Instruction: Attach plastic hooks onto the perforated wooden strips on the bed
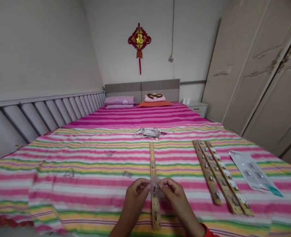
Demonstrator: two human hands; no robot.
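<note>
My left hand and my right hand meet low in the middle of the view. Between their fingertips is a small translucent plastic piece, pinched at its left and right edges; whether it is a bag or a card I cannot tell. Directly beneath lies a long, narrow wooden strip with small holes and metal pieces along it, running away from me. A small grey packet rests left of the strip. Both hands are closed at the fingertips.
Three similar strips with shiny fittings lie to the right, beside a blister pack. Farther back is a pile of clear packets. A crumpled clear bag lies left on the striped bedsheet.
</note>
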